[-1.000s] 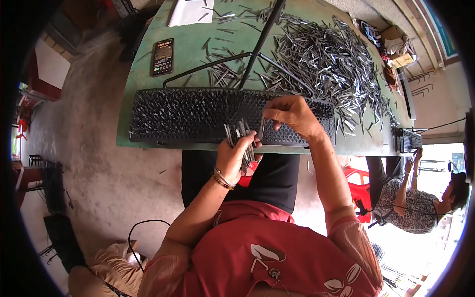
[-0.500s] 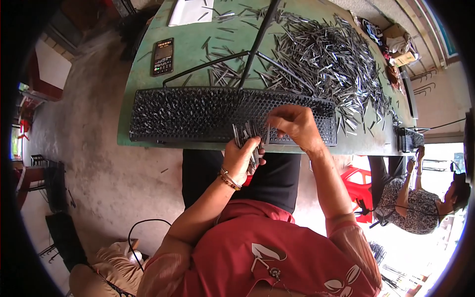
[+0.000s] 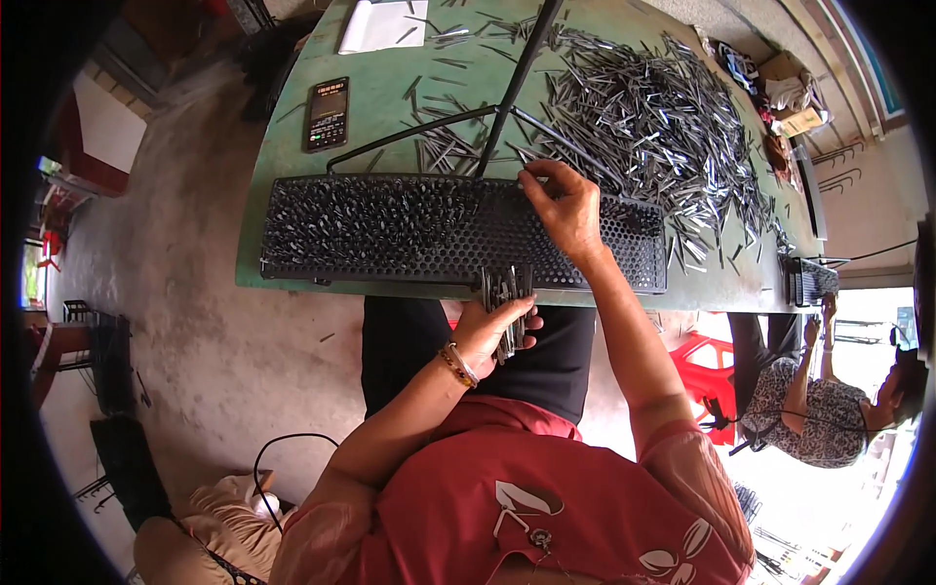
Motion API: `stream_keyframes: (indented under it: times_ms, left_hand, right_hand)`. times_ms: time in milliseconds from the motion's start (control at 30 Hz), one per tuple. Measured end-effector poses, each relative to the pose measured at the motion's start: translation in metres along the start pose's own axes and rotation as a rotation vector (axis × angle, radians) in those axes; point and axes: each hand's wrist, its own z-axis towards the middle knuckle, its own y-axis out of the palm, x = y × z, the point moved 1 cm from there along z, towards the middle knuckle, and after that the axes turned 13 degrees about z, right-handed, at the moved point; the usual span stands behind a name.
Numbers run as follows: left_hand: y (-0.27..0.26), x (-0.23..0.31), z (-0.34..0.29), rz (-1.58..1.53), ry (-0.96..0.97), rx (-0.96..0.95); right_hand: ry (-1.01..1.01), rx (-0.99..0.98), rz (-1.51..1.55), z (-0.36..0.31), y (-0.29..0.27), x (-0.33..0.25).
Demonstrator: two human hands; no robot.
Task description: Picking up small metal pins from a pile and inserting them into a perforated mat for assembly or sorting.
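Observation:
My left hand (image 3: pixel 485 334) is wrapped round a bundle of thin, dark metal strips (image 3: pixel 507 291), which stand upright just off the near edge of a long black perforated rack (image 3: pixel 575 239). Many strips poke up from the holes on the rack's left part, while its right part shows bare holes. Over the middle of the rack, at its far edge, my right hand (image 3: pixel 568 207) has thumb and forefinger pinched together. Whatever lies between those fingertips is too small to make out.
A big heap of loose strips (image 3: pixel 653 122) covers the green table's (image 3: pixel 375 78) right side. A black rod frame (image 3: pixel 502 102) rises behind the rack. A phone (image 3: pixel 327 114) and white paper (image 3: pixel 382 25) lie at left. Another person (image 3: pixel 809 405) works at far right beside a red stool (image 3: pixel 710 366).
My right hand has moved from the rack's near side to its far edge. My left hand, with its bundle, has dropped slightly toward me and to the right.

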Motion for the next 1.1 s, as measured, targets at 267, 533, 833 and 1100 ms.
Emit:
stream_keyframes:
  times_ms: [267,533,833,1100]
  left_hand:
    - [0.001,0.001,0.002,0.01,0.029,-0.016]
    - [0.004,0.003,-0.001,0.042,0.069,-0.027]
    - [0.003,0.012,-0.002,-0.024,0.089,0.056]
    - [0.003,0.007,0.002,-0.037,0.092,0.085]
  right_hand:
    - [-0.048,-0.047,-0.049,-0.001,0.007,-0.002]
    - [-0.375,-0.206,-0.315,-0.002,0.004,0.005]
    - [0.322,-0.538,0.033,-0.017,-0.029,-0.028]
    - [0.518,-0.342,0.222,-0.022,-0.034,-0.039]
